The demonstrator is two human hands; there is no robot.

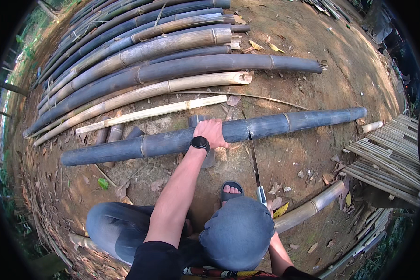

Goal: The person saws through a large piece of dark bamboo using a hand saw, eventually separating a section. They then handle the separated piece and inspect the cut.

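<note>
A dark, thick bamboo pole (172,143) lies across in front of me, its right end farther away. My left hand (211,133), with a black watch on the wrist, grips the pole from above near its middle. Just right of that hand, a handsaw (254,161) crosses the pole, its thin blade at a pale mark on the bamboo. The saw's light handle is in my right hand (269,208), which is mostly hidden behind my raised knee (240,233). Short bamboo pieces (115,132) lie under the pole's left part, and another (198,121) is beneath my left hand.
Many long bamboo poles (172,44) lie side by side at the far left. A pale split strip (154,113) rests before them. On the right are a slatted bamboo stack (382,156) and a loose pole (312,205). My sandalled foot (232,189) stands near the saw.
</note>
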